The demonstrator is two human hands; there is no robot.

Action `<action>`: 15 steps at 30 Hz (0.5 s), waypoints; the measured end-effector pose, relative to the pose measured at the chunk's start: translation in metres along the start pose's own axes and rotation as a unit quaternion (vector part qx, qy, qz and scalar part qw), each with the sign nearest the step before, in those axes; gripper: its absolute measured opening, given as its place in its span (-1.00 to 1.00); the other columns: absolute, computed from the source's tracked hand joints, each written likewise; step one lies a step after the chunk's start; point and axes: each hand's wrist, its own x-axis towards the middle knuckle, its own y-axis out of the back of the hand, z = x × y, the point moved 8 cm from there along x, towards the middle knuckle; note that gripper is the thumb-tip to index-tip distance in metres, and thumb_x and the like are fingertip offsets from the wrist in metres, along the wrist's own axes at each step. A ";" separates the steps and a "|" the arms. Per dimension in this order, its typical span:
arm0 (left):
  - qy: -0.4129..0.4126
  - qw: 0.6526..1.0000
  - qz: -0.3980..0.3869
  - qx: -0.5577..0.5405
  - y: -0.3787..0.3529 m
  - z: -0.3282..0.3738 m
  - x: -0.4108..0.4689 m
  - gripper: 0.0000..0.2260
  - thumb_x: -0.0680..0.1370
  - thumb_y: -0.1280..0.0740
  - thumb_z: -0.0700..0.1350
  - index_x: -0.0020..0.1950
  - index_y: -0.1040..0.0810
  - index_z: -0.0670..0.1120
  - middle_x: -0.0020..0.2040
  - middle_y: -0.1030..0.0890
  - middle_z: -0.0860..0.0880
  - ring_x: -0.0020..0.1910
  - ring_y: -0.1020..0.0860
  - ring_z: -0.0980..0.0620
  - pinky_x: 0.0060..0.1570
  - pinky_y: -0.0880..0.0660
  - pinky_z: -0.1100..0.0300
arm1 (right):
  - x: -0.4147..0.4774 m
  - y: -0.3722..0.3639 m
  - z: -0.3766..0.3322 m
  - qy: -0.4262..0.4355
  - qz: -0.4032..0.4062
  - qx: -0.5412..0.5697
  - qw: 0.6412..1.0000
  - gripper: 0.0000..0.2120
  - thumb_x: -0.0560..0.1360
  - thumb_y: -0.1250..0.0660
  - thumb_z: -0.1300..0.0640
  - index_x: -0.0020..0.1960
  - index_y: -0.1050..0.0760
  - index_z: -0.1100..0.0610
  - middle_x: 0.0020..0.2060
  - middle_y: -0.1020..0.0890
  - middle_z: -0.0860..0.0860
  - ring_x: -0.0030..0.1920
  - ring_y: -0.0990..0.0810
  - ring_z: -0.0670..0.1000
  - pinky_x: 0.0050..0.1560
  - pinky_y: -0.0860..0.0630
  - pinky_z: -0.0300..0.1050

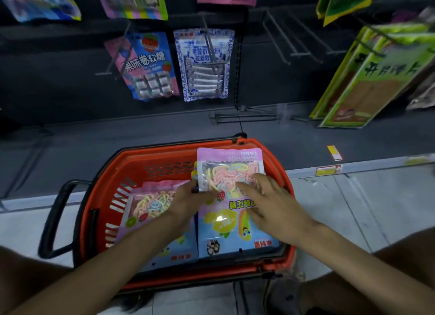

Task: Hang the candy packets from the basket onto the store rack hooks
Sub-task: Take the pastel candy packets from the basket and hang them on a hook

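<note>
Left hand (188, 199): reaching in from the lower left, forearm crossing above the basket (98, 197), back turned upward, fingers curling round the left edge of the top candy packet (230, 173) and pinching it.

Right hand (270, 197): coming in from the lower right, palm down, fingers spreading nearly straight and pressing flat on the packet's clear window; gripping nothing.

Candy packet: lying face up inside the orange basket, pink header pointing toward the rack, blue end toward the person, its far end leaning on the far rim.

Second packet (150, 201): lying just beside it on the left, partly hiding under the left forearm.

Basket: sitting on the tiled floor (353, 208), black handle (54, 220) sticking out leftward.

Hooks (294, 39): projecting bare from the dark rack, upper right of centre.

Blue strawberry packet (150, 65) and white-and-blue packet (204, 65): hanging side by side above the basket.

Green packets (376, 79): hanging at far right.
</note>
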 end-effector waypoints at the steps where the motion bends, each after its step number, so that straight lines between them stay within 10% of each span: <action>1: 0.000 1.000 -0.009 -0.018 0.001 0.000 0.001 -0.77 0.57 -0.50 -0.20 0.21 -0.63 -0.14 0.05 -0.72 -0.14 -0.06 -0.70 -0.03 -0.14 -0.64 0.13 | 0.000 0.000 0.000 0.000 0.002 0.000 1.000 -0.34 0.51 -0.42 -0.04 0.56 -0.30 -0.05 0.38 -0.38 0.14 0.37 -0.45 0.22 0.12 -0.61 0.13; 5: -0.004 0.995 -0.049 -0.089 -0.002 0.007 -0.003 -0.71 0.57 -0.49 -0.21 0.28 -0.63 -0.02 0.14 -0.74 -0.10 0.14 -0.70 -0.16 0.13 -0.64 -0.13 | 0.000 0.002 -0.006 0.007 0.009 -0.007 1.000 -0.32 0.55 -0.38 -0.03 0.61 -0.24 0.02 0.44 -0.36 0.13 0.40 -0.43 0.19 0.17 -0.57 0.09; 10: -0.100 0.995 -0.007 -0.025 0.018 0.060 -0.008 -0.85 0.55 -0.48 -0.29 0.11 -0.70 -0.20 -0.06 -0.75 -0.20 -0.15 -0.69 -0.15 -0.22 -0.64 0.09 | 0.007 0.034 -0.014 0.022 0.125 0.019 0.992 -0.51 0.51 -0.41 0.07 0.43 -0.48 0.03 0.32 -0.48 0.10 0.20 -0.56 0.19 0.12 -0.61 0.11; 15: -0.247 0.953 -0.015 0.175 0.034 0.133 -0.028 -0.97 0.59 -0.47 -0.19 -0.04 -0.69 -0.09 -0.23 -0.72 0.03 -0.28 -0.66 0.12 -0.29 -0.56 0.23 | 0.007 0.085 -0.026 0.021 0.276 0.046 0.960 -0.36 0.58 -0.40 -0.01 0.59 -0.32 0.12 0.45 -0.39 0.23 0.46 -0.38 0.24 0.46 -0.38 0.09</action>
